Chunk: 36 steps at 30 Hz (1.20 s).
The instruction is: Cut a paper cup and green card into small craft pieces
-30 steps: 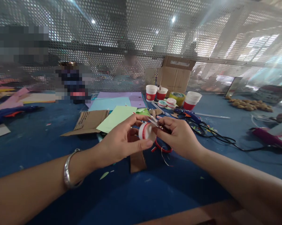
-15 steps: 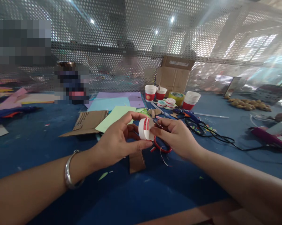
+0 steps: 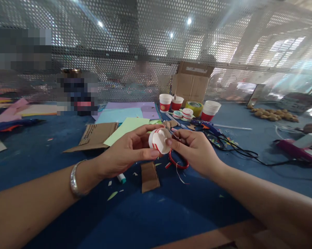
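Note:
A cut-down paper cup piece [image 3: 158, 140], white with red bands, is held above the table, its pale round face turned partly toward me. My left hand [image 3: 135, 147] curls round its left side, thumb below and fingers above. On its right edge, the thumb of my right hand [image 3: 190, 147] presses with the fingers bent behind. A thin dark metal edge [image 3: 177, 137] shows by the right fingers; what it belongs to is partly hidden. Under this hand is a red loop [image 3: 178, 164] with a pale thread. A brown cardboard strip [image 3: 150, 178] lies below the cup piece.
Paper cups [image 3: 165, 103], a yellow-green tape roll [image 3: 197, 110] and a cardboard box [image 3: 190, 83] stand at the back. Coloured paper [image 3: 128, 128] and cardboard [image 3: 97, 135] lie left of centre. To the right are a blue glue gun [image 3: 210, 128] and its black cable [image 3: 241, 151].
The cup piece has turned so more of its round face shows toward me. My left hand has shifted slightly left, uncovering a teal-tipped white marker on the table.

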Motion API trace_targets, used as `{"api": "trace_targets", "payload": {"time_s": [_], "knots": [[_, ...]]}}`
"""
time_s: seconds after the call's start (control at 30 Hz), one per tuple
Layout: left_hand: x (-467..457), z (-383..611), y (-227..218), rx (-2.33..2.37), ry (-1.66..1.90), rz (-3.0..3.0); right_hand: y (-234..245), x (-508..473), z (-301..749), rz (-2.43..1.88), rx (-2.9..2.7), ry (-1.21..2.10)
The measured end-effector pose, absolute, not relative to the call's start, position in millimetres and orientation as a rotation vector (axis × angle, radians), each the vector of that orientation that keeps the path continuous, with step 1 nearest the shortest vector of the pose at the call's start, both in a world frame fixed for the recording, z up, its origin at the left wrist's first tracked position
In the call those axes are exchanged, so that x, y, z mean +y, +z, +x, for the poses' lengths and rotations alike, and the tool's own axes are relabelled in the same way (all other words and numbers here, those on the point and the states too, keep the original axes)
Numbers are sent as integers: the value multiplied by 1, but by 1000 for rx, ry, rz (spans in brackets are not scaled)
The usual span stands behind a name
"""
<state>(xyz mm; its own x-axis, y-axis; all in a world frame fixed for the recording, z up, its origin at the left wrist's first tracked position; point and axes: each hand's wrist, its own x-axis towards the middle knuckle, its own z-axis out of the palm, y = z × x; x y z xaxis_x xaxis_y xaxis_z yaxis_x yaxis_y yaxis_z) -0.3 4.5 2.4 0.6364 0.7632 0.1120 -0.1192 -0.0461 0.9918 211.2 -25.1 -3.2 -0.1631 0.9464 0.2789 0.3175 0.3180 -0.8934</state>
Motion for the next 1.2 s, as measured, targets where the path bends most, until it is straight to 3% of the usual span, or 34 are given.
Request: {"api": "trace_targets", "payload": {"time_s": [0.7,1.2], "knots": [[14,-6,3,632,1183,1901,4,-28,218,-1403,-1927,527],[11,-11,-2,610,1159,2089,4,-31,217,-1388,-2013,467]]}}
